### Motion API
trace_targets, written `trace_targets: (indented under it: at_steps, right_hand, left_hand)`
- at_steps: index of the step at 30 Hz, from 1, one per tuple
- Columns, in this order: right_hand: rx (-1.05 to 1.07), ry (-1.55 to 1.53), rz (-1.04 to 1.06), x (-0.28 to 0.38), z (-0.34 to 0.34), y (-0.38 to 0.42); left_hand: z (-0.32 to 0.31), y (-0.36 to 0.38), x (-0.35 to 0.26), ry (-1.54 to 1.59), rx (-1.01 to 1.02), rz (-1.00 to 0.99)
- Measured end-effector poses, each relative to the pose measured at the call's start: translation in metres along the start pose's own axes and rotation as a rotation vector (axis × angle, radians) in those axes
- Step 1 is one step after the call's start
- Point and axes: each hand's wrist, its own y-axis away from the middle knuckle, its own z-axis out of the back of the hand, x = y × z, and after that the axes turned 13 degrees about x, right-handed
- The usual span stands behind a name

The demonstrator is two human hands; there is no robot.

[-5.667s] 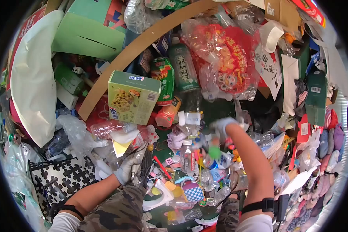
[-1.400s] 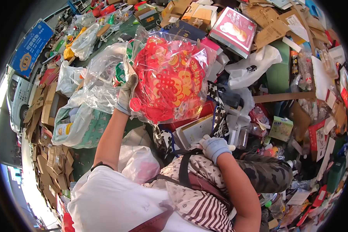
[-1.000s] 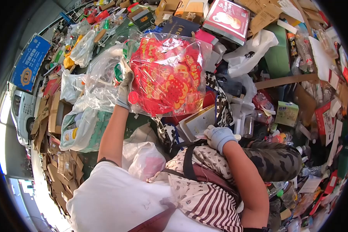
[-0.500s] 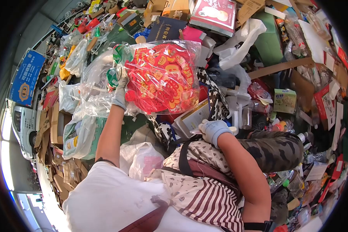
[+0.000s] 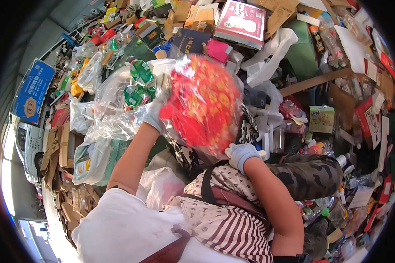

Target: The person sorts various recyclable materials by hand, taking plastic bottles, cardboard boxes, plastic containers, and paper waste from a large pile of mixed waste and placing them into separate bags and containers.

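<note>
My left hand (image 5: 155, 113), in a pale work glove, grips the left edge of a clear plastic bag with red and gold paper decorations (image 5: 204, 98) inside. The bag is smeared by motion. Crushed green cans (image 5: 140, 83) lie just beyond that hand, beside a large clear plastic bag (image 5: 112, 98). My right hand (image 5: 243, 157), also gloved, is closed near the lower corner of the decoration bag, above my lap. A small pale end shows beside its fingers, but what they hold is hidden. Black-and-white patterned cloth (image 5: 249, 127) lies partly under the bag.
Mixed waste surrounds me. A red-and-white box (image 5: 241, 22) and a dark blue folder (image 5: 190, 42) lie at the far side. On the right are a green box (image 5: 300, 48), a cardboard strip (image 5: 316, 82) and plastic bottles. A blue sign (image 5: 33, 90) and a white vehicle (image 5: 28, 151) stand left.
The decoration bag has shifted right and towards me, tilting as my left hand moved right with it. Its lower corner now meets my right hand, which has barely moved.
</note>
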Motion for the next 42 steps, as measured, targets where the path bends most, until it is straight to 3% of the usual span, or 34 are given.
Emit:
trace_targets:
  at_steps: [1,3,4,6,11,13,15,17,19,21,22,23,25,29,31,33,37,42]
  right_hand:
    - [0.019,0.017,-0.011,0.0,-0.001,0.001]
    - [-0.012,0.006,-0.013,0.001,-0.001,0.005]
    - [-0.003,-0.011,-0.026,0.001,-0.001,0.007]
    - [0.016,-0.015,-0.037,0.001,-0.003,0.006]
    - [0.003,-0.023,-0.035,0.002,-0.003,0.005]
    - [-0.009,-0.027,-0.033,-0.001,-0.005,0.004]
    - [0.042,-0.006,-0.047,0.001,-0.002,0.002]
    - [0.071,0.015,-0.05,0.001,-0.001,-0.001]
    - [0.1,0.046,-0.045,0.004,0.003,-0.002]
    - [0.129,0.076,-0.057,0.006,0.007,0.003]
    - [0.034,0.082,-0.091,0.006,0.002,0.002]
    - [0.04,0.09,-0.092,0.003,-0.001,0.002]
    - [0.075,0.107,-0.087,0.002,0.003,0.008]
    - [0.069,0.132,-0.061,-0.003,-0.003,0.002]
    - [0.102,0.118,-0.081,-0.005,-0.006,0.002]
    - [0.138,0.099,-0.107,-0.008,-0.008,0.003]
    - [0.099,0.056,-0.092,-0.009,-0.004,0.007]
    - [0.049,-0.047,-0.136,-0.006,-0.009,0.006]
  left_hand:
    - [0.016,-0.005,0.008,-0.004,-0.001,-0.011]
    - [0.045,-0.013,0.019,-0.358,-0.443,0.227]
    - [0.044,-0.007,0.016,-0.361,-0.446,0.223]
    - [0.033,0.017,0.006,-0.939,-0.387,-0.114]
    - [0.007,0.027,0.013,-1.181,-0.297,0.017]
    - [-0.007,0.036,0.037,-1.525,-0.181,-0.378]
    - [-0.003,0.034,0.067,-1.864,0.09,-0.51]
    - [-0.047,0.052,0.057,-2.156,0.582,-0.551]
    - [-0.065,0.052,0.072,-1.76,0.81,-0.49]
    - [-0.068,0.042,0.117,-1.703,1.034,-0.418]
    - [-0.081,0.044,0.115,-1.527,1.037,-0.121]
    - [-0.087,0.037,0.121,-1.52,1.03,-0.124]
    - [-0.091,0.016,0.138,-1.418,1.157,0.12]
    - [-0.1,0.003,0.194,-1.494,1.28,0.292]
    - [-0.095,0.014,0.224,-1.463,1.372,0.345]
    - [-0.042,0.008,0.339,-1.337,1.492,0.098]
    - [-0.06,0.026,0.31,-1.269,1.474,0.279]
    - [-0.033,0.033,0.285,-1.208,1.396,0.265]
